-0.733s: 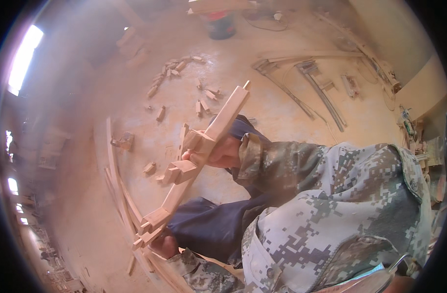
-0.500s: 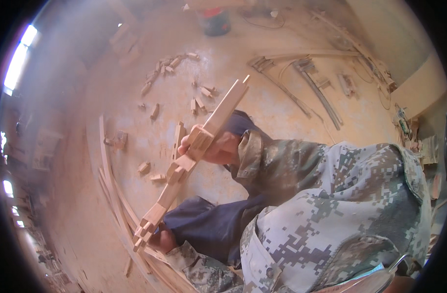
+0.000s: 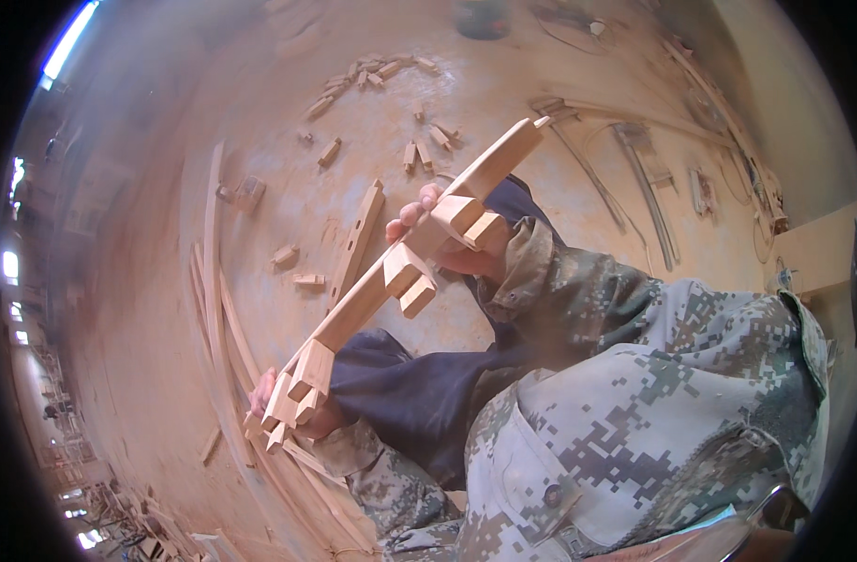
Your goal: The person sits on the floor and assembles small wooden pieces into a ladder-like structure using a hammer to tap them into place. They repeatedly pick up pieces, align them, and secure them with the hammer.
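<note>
A long pale wooden rail [image 3: 353,307] with short wooden blocks [image 3: 458,215] standing out from one side slants across the view, held off the floor above my legs. Its upper end narrows to a small tenon. My right hand [image 3: 489,262] is closed round the upper half, fingers over the far edge and the palm partly behind the blocks. At the lower end my left hand [image 3: 327,419] grips the rail, partly hidden by the blocks there. Behind the rail, a wooden piece with slots cut in it [image 3: 361,234] lies on the floor.
Loose wooden blocks [image 3: 330,152] lie scattered on the dusty floor, several more in a curved row beyond. Long wooden strips [image 3: 215,253] lie at the left. Long bars [image 3: 648,192] rest at the upper right, and a dark bucket [image 3: 483,19] stands at the far edge.
The rail has turned in my hands, so its blocks now point toward me. Its upper end has moved right, and the fingers of both hands show more. The view has shifted slightly.
</note>
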`<state>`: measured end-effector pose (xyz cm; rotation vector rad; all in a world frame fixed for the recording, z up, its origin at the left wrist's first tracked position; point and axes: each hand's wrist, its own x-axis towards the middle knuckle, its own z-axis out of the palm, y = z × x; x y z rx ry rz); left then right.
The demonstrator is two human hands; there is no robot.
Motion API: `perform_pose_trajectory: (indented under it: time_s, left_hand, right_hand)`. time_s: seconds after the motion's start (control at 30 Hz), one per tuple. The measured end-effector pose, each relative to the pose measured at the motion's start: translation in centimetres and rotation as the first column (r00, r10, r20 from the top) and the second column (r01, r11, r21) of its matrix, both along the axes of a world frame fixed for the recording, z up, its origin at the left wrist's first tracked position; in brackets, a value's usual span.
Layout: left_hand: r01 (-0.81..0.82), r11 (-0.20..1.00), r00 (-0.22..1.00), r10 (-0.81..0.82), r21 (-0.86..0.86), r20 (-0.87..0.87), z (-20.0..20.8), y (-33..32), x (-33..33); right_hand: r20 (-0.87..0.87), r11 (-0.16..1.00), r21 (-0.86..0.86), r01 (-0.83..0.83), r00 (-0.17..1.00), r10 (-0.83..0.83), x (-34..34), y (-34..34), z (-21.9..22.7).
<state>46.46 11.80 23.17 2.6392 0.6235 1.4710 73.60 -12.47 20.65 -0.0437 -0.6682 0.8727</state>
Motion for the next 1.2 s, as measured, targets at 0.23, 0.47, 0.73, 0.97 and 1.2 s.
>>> perform_pose_trajectory:
  time_s: [0.23, 0.47, 0.73, 0.97, 1.2]
  left_hand:
    - [0.0, 0.984, 0.993, -0.021, 0.176, 0.117, -2.0, 0.8, 1.2]
    - [0.029, 0.999, 0.992, -0.03, 0.017, 0.122, -0.5, -0.3, 0.9]
    - [-0.051, 0.998, 0.994, 0.053, -0.025, 0.095, -1.0, -0.8, 1.4]
    - [-0.057, 0.997, 0.995, 0.051, 0.055, 0.09, -0.6, -0.5, 1.3]
    - [0.038, 0.982, 0.939, -0.097, -0.184, -0.329, 1.0, -0.1, -1.5]
  right_hand:
    - [-0.058, 0.964, -0.263, 0.038, 0.997, -0.055, -0.1, -2.7, 0.0]
    - [-0.139, 0.982, -0.184, -0.05, 0.99, 0.025, -0.3, -0.7, 1.3]
    - [-0.131, 0.959, -0.284, 0.021, 0.99, -0.06, 0.2, -1.9, 1.8]
    - [0.581, 0.587, -0.606, 0.537, 0.803, -0.135, 1.2, -3.8, 0.6]
    - [-0.284, 0.85, -0.525, -0.048, 0.951, -0.121, 1.0, -2.6, -0.5]
